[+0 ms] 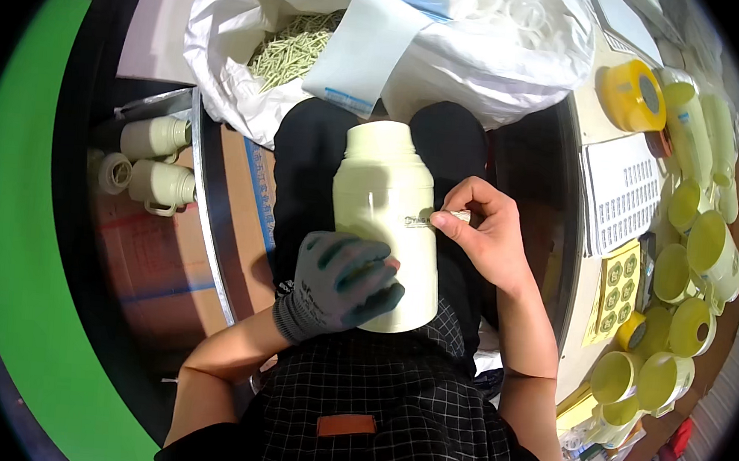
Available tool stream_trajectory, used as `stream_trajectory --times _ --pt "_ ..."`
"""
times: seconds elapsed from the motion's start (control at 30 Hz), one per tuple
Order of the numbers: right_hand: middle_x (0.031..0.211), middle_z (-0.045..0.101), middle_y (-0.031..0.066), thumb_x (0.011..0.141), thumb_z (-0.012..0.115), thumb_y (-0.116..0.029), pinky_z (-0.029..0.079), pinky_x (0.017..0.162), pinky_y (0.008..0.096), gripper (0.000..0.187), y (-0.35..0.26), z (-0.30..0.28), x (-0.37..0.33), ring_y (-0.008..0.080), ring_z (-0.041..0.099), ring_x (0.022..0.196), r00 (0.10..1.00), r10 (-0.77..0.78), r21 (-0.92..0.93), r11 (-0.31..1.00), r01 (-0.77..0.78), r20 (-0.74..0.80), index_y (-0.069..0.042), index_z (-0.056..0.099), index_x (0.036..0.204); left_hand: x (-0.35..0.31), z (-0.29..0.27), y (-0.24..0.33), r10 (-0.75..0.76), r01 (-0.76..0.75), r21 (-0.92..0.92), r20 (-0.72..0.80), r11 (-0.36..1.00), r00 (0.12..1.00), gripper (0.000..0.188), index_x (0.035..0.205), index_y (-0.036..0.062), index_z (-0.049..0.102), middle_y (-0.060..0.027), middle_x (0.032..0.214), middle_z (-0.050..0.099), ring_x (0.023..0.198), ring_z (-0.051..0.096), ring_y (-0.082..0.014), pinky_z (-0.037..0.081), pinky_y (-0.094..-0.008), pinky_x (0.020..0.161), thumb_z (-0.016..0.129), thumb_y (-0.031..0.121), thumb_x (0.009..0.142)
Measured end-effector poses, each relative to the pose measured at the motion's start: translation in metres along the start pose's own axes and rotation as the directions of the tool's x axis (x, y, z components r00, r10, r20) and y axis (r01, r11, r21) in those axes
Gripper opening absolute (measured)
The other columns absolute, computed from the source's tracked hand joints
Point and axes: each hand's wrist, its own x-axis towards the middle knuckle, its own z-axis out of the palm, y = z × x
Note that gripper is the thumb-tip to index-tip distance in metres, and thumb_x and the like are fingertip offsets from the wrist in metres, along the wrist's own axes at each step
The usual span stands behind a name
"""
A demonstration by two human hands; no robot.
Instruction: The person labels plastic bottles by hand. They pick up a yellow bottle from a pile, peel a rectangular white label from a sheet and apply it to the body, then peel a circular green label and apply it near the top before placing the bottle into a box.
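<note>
A pale yellow-green thermos jug (382,199) lies along my lap, its narrower neck toward my knees. My left hand (342,282), in a grey knit glove with darker coated fingers, wraps over the lower part of its body and steadies it. Bare, my right hand (483,230) is at the jug's right side, thumb and forefinger pinched on a small whitish scrap (460,214). The fingertips are right beside a small dark printed mark (418,222) on the jug. Whether the scrap is paper or cloth I cannot tell.
Ahead are white sacks (492,76), one with pale green rod-like pieces (293,50). At left, similar jugs (155,137) lie in a cardboard-lined bin. The right-hand table bears a yellow tape roll (633,95), a printed sheet (626,194), a yellow sticker sheet (617,292) and several pale green shells (714,255).
</note>
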Motion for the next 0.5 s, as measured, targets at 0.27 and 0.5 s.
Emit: stream_trajectory --times 0.27,0.5 --pt "0.076 0.061 -0.0016 0.087 0.089 -0.016 0.043 0.061 0.0241 0.030 -0.021 0.020 0.008 0.0053 0.052 0.068 0.997 -0.044 -0.121 0.991 0.051 0.060 -0.004 0.062 0.083 -0.023 0.020 -0.013 0.093 -0.097 -0.024 -0.138 0.995 0.986 0.033 0.107 0.0230 0.066 0.0031 0.114 0.067 0.102 0.061 -0.0187 0.048 -0.0411 0.083 0.082 0.020 0.079" --pt "0.074 0.059 0.0051 0.080 0.093 -0.015 0.045 0.055 0.0281 0.035 -0.045 0.016 0.003 0.0112 0.055 0.062 0.983 -0.162 -0.557 0.826 0.084 -0.091 -0.002 0.061 0.082 -0.028 0.023 -0.013 0.023 -0.030 -0.046 -0.146 0.998 0.989 0.033 0.105 0.0235 0.065 0.0029 0.116 0.067 0.101 0.062 -0.0175 0.047 -0.0396 0.082 0.084 0.017 0.078"
